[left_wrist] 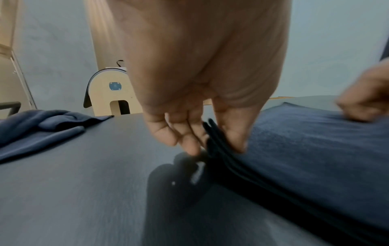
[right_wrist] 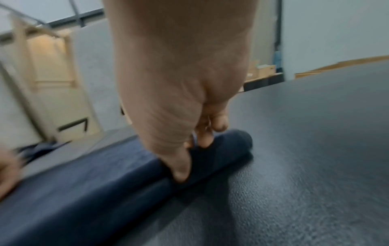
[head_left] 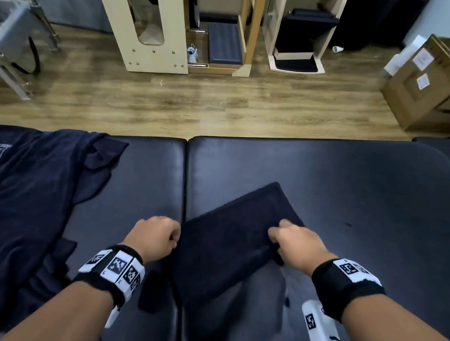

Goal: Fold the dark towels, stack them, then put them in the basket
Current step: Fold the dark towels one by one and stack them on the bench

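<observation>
A dark navy folded towel (head_left: 238, 225) lies slanted on the padded table (head_left: 352, 185), its near part raised off the surface between my hands. My left hand (head_left: 159, 235) pinches the towel's left corner, thumb on top and fingers under the layered edge (left_wrist: 212, 138). My right hand (head_left: 291, 240) grips the right corner, fingers curled round the folded edge (right_wrist: 210, 159). A heap of unfolded dark towels (head_left: 22, 194) covers the table's left end. No basket is in view.
Beyond the table's far edge is wooden floor (head_left: 223, 105) with pale wooden exercise equipment (head_left: 154, 22) and cardboard boxes (head_left: 427, 86) at the right. The table's right half (head_left: 377, 209) carries only the held towel.
</observation>
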